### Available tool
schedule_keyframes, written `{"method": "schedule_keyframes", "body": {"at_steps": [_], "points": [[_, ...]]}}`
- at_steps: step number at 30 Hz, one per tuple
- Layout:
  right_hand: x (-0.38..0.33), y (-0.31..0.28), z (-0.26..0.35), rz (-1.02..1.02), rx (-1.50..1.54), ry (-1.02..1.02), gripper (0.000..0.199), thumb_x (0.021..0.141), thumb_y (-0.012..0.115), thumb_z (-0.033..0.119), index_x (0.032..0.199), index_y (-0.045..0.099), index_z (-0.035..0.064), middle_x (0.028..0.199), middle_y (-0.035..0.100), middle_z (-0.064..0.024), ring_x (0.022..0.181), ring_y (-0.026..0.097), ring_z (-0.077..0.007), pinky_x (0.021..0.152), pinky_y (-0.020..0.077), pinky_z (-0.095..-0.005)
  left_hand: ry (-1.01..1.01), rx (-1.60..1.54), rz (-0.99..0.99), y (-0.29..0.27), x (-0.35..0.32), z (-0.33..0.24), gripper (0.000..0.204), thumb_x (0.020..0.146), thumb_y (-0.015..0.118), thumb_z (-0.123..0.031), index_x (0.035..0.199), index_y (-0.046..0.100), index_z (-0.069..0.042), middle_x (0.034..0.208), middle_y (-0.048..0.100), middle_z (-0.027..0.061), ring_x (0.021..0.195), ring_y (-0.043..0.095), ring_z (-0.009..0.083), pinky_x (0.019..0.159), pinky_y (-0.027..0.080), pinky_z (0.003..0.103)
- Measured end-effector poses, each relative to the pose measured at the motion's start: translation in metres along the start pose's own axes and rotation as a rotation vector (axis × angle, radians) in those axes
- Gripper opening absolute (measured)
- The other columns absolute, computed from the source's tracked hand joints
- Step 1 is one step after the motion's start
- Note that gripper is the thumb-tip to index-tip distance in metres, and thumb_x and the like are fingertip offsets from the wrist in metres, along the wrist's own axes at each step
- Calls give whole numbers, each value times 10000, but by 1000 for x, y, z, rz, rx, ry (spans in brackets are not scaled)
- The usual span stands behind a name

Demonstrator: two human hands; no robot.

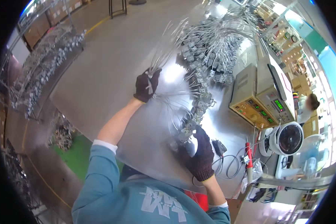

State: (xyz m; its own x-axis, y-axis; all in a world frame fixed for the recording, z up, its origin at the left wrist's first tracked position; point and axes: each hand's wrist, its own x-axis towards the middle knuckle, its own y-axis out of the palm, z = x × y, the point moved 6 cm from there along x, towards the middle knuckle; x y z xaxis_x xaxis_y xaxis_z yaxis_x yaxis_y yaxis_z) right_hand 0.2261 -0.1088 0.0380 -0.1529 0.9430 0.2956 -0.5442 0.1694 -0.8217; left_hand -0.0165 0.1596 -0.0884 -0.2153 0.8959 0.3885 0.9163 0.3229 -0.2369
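Wire harnesses [198, 108] with small grey connector blocks lie in a curving row across the shiny metal table [112, 74] in front of us, running from a big heap [212, 41] at the far side down toward our right hand [201, 155]. Our left hand [147, 85], in a dark knit glove, is raised over the table and clenched around a bundle of thin silvery wires [168, 41] that fan up and away from the fist. Our right hand, gloved the same way, rests low on the near end of the row, fingers curled over the connector blocks there; we cannot tell whether it grips them or only presses on them. Just right of that hand lie a black cable [224, 160] and a red-handled probe [249, 156]. Beyond them stands a beige test instrument [250, 100] with green readouts, and beside it a small white fan [287, 138]. More harnesses hang on a rack [44, 59] well off to the left.
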Motion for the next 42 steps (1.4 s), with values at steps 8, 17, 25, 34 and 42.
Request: {"method": "schedule_keyframes", "body": {"at_steps": [8,17,25,34,42], "points": [[21,8,22,108,-33,-92,684,841,859,106,1466,589,31,1267,722,-207,1084,726,-374,923,588,-439,173,-22,-13,-1,1,-44,221,1042,735,-277,1150,796,-94,753,757,56,637,678,108,580,509,312],[33,44,88,217,-16,-253,452,865,766,156,1311,694,171,1183,679,-117,1034,660,-350,930,553,-482,326,-2,25,0,4,-39,264,1039,713,-183,1251,765,-33,1014,827,58,822,758,130,681,576,290],[6,64,120,235,-167,-507,413,795,778,178,1207,741,181,1088,649,-89,1182,631,-334,1043,475,-489,240,18,98,6,3,-31,301,1061,684,-213,1250,755,10,1033,815,66,801,727,104,643,557,261],[21,-23,28,-194,-143,-29,566,757,907,135,1270,680,52,1233,717,-191,1151,696,-380,1026,545,-460,206,15,20,-1,3,-53,216,1048,704,-263,1149,823,-112,795,775,52,668,713,139,621,552,348],[21,20,2,62,351,302,433,1041,691,105,1443,555,14,1073,786,-139,893,768,-214,799,608,-333,78,14,140,14,12,18,294,1038,706,-204,1283,761,-52,883,761,-32,713,687,78,618,522,246]]}}
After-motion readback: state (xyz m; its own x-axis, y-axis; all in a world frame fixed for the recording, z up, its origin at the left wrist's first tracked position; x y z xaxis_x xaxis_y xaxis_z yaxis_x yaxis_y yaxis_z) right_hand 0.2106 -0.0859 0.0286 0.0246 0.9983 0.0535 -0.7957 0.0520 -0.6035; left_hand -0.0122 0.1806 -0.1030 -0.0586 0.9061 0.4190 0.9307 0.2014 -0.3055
